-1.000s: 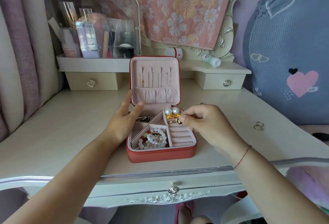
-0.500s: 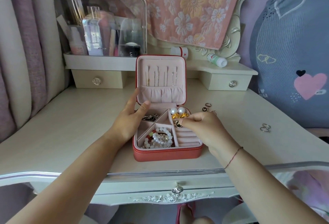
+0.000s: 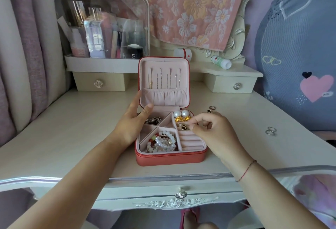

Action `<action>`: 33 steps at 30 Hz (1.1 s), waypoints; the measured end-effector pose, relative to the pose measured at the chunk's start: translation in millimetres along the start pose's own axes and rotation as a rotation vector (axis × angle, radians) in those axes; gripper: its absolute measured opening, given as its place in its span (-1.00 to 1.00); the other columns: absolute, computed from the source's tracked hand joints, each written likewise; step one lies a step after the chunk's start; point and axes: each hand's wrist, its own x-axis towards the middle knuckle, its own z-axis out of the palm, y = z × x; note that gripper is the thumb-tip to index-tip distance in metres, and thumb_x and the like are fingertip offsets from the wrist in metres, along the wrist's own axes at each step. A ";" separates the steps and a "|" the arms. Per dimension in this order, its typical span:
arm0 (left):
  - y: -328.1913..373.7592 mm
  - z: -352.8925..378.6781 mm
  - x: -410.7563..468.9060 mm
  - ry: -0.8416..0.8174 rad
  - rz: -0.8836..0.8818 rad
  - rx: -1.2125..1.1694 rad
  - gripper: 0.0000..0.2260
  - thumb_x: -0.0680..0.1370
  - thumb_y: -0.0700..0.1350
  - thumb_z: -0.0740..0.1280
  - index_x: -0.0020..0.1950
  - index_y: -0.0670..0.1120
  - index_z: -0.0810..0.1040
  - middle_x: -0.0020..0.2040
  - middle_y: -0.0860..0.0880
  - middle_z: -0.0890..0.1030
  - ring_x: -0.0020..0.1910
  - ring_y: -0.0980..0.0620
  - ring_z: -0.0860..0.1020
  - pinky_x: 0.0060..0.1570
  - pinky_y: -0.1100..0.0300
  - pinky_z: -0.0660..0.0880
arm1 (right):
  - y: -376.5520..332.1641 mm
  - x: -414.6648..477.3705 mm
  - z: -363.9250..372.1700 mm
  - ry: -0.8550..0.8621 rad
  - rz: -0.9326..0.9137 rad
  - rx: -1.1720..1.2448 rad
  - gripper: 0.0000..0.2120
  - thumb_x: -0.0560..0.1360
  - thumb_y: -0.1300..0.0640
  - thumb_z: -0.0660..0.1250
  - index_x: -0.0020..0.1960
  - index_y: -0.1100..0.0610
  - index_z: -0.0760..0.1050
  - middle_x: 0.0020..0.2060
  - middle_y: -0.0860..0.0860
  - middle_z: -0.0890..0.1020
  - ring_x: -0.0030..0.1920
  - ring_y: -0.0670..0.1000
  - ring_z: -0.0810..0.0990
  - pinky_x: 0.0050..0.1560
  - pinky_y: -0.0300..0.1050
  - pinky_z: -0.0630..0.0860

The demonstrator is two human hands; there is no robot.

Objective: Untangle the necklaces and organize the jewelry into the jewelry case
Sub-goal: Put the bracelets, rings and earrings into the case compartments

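Note:
A coral jewelry case (image 3: 171,158) lies open on the desk, its lid upright with several necklaces (image 3: 164,79) hung inside. Pearl bracelets (image 3: 163,141) fill the front compartment; pearl earrings (image 3: 181,113) and gold pieces (image 3: 182,119) sit at the back right, and dark chain pieces (image 3: 154,120) at the back left. My left hand (image 3: 131,121) rests against the case's left side, fingers straight, thumb at the lid's lower corner. My right hand (image 3: 212,130) pinches a black-faced gold ring (image 3: 184,127) over the top of the ring rolls (image 3: 190,140).
Loose rings (image 3: 211,107) lie on the desk just right of the case, and a pair of silver rings (image 3: 271,131) farther right. A clear cosmetics box (image 3: 105,28) stands on the back left shelf, small bottles (image 3: 221,62) on the right shelf. A floral towel hangs behind.
The view has drifted, so the case sits a little further right in frame. My right hand has lowered the ring slightly toward the ring rolls. My left hand stays against the case.

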 end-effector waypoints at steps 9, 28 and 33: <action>1.0 0.7 -0.7 0.018 -0.008 0.000 -0.44 0.53 0.19 0.22 0.52 0.25 0.14 0.50 0.07 0.30 0.44 0.10 0.30 0.37 0.22 0.21 | -5.6 0.5 -4.6 -0.079 -0.141 -0.221 -0.87 0.44 0.18 0.45 -0.12 -0.06 0.67 -0.23 -0.12 0.39 -0.26 -0.17 0.41 -0.13 -0.28 0.32; 2.4 0.0 -1.7 0.017 -0.010 0.027 -0.43 0.56 0.21 0.25 0.53 0.26 0.12 0.50 0.09 0.29 0.42 0.12 0.31 0.32 0.26 0.20 | -14.3 5.1 -1.0 0.010 -0.562 -0.566 -0.89 0.31 0.24 0.45 -0.30 0.05 0.61 -0.30 -0.14 0.47 -0.27 -0.09 0.44 -0.09 -0.06 0.38; 3.4 0.5 -2.8 0.021 -0.009 0.033 -0.48 0.59 0.14 0.21 0.52 0.25 0.13 0.50 0.10 0.29 0.43 0.13 0.29 0.28 0.29 0.19 | -18.9 6.3 -2.7 0.054 -0.621 -0.712 -0.81 0.25 0.30 0.44 -0.40 0.06 0.51 -0.38 -0.07 0.46 -0.33 0.03 0.49 -0.18 -0.09 0.37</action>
